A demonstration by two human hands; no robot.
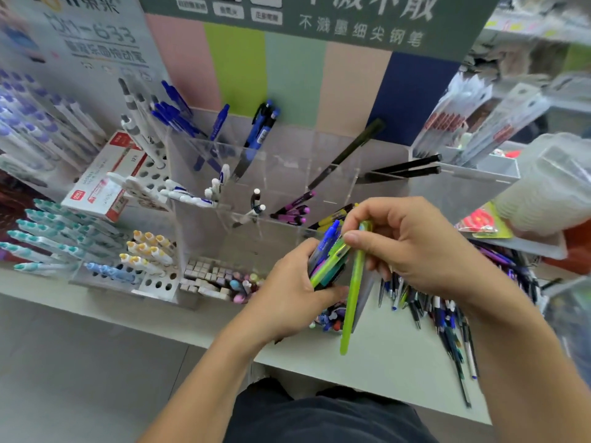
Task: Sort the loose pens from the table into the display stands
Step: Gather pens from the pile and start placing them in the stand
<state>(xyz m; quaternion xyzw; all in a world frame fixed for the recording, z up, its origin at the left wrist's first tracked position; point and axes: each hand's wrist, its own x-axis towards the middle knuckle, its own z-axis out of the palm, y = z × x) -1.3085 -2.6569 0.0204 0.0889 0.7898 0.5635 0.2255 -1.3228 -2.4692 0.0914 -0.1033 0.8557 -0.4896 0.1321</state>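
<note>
My left hand [289,289] grips a bundle of pens [329,260], blue, lime and teal, held upright over the table's front part. My right hand [412,247] pinches the top of a lime green pen [351,298] that hangs tip down beside the bundle. A heap of loose pens [441,308] lies on the white table [383,362] under and right of my right wrist. The clear acrylic display stand [287,174] just behind my hands holds blue, black, purple and white pens in separate compartments.
A perforated white stand [153,187] with teal, yellow and purple-capped pens fills the left. A red and white pen box [102,180] lies on it. Small erasers [208,279] sit in a front tray. Packaged refills [473,116] and a plastic tub [550,187] stand at right.
</note>
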